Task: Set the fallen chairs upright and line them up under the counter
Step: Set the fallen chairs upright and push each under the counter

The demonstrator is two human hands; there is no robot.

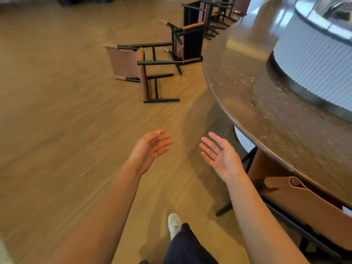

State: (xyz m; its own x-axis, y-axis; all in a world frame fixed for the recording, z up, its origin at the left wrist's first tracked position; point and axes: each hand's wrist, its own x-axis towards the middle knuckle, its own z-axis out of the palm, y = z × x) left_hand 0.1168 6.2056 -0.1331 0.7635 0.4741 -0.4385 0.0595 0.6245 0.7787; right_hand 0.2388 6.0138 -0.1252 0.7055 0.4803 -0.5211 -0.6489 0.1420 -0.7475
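A brown chair with black legs point(133, 67) lies on its side on the wooden floor, legs pointing right toward the curved counter point(266, 103). Just behind it a second chair point(187, 38) lies tipped over, and a third chair point(198, 12) lies fallen farther back. At the lower right, a brown chair point(297, 204) stands tucked under the counter's edge. My left hand point(152, 149) and my right hand point(219, 153) are held out in front of me, palms facing each other, fingers straight, holding nothing. Both are well short of the nearest fallen chair.
The counter curves along the right side, with a white ribbed inner wall point(308, 60) behind it. Wooden floor point(57, 111) spreads to the left. My white shoe point(174, 224) and dark trouser leg show at the bottom.
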